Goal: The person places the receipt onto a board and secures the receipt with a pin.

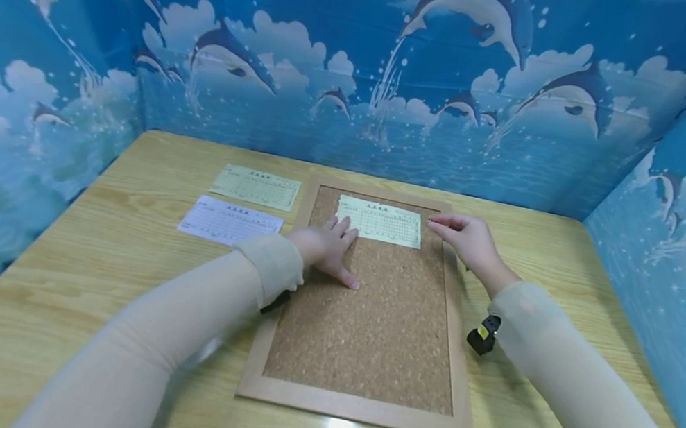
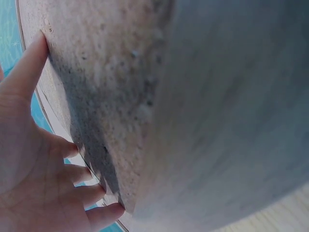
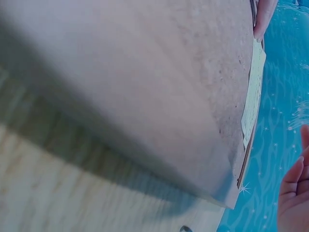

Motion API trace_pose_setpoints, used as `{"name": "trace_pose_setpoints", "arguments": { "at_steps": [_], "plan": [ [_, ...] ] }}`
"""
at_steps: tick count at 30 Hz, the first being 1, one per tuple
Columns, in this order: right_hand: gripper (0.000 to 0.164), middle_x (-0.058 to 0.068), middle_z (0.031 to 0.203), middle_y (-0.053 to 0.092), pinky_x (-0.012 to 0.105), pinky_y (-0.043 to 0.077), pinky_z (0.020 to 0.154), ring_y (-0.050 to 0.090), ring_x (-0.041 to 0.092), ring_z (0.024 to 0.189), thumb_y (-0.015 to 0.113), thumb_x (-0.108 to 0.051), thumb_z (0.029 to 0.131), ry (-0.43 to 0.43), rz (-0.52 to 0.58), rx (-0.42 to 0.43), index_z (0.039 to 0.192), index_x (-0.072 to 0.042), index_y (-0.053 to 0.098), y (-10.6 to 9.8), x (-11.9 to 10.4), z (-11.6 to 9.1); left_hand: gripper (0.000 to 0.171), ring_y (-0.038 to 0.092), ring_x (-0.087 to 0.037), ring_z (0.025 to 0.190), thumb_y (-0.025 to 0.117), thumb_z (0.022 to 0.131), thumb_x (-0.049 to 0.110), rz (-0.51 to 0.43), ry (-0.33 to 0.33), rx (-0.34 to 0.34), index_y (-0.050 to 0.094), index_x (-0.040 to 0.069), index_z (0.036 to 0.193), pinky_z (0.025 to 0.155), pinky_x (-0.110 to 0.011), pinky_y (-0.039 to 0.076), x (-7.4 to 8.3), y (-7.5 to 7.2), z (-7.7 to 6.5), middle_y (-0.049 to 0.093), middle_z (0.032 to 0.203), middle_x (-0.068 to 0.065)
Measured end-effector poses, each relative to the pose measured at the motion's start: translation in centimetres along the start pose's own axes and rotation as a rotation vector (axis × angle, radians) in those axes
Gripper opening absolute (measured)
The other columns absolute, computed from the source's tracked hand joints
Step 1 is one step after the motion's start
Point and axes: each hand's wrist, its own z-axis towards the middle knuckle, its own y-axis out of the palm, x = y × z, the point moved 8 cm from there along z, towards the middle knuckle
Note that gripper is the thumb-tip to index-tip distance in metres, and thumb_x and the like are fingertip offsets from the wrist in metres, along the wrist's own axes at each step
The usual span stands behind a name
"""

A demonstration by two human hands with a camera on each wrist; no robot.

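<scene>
A wood-framed cork board (image 1: 368, 328) lies on the table, with a pale green printed slip (image 1: 382, 224) across its upper part. My left hand (image 1: 330, 244) rests spread on the board, its fingertips touching the slip's lower left corner; in the left wrist view the fingers (image 2: 29, 67) are straight and apart. Beside the slip's right edge, above the frame, my right hand (image 1: 466, 241) has thumb and forefinger together. A tiny pin-like thing (image 1: 429, 222) shows at those fingertips, too small to make out well. The right wrist view shows only part of that hand.
Left of the board lie another green slip (image 1: 258, 187) and a pale purple slip (image 1: 230, 221) on the wooden table (image 1: 92, 271). A small shiny round thing (image 3: 186, 228) sits on the table beside the board's right side. Dolphin-print cloth (image 1: 346, 68) encloses the table's back and sides.
</scene>
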Motion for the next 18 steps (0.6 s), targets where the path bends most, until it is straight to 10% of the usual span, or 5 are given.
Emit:
{"name": "trace_pose_setpoints", "arguments": {
  "at_steps": [18],
  "plan": [
    [0.043, 0.011, 0.125, 0.058, 0.043, 0.045, 0.090, 0.055, 0.023, 0.110, 0.061, -0.034, 0.090, 0.019, 0.086, -0.018, 0.122, -0.006, 0.062, 1.2, -0.8, 2.2, 0.115, -0.008, -0.033, 0.140, 0.054, 0.072, 0.076, -0.007, 0.004, 0.007, 0.000, 0.013, 0.151, 0.110, -0.051, 0.012, 0.1, -0.1, -0.3, -0.012, 0.154, -0.014]
  ]
}}
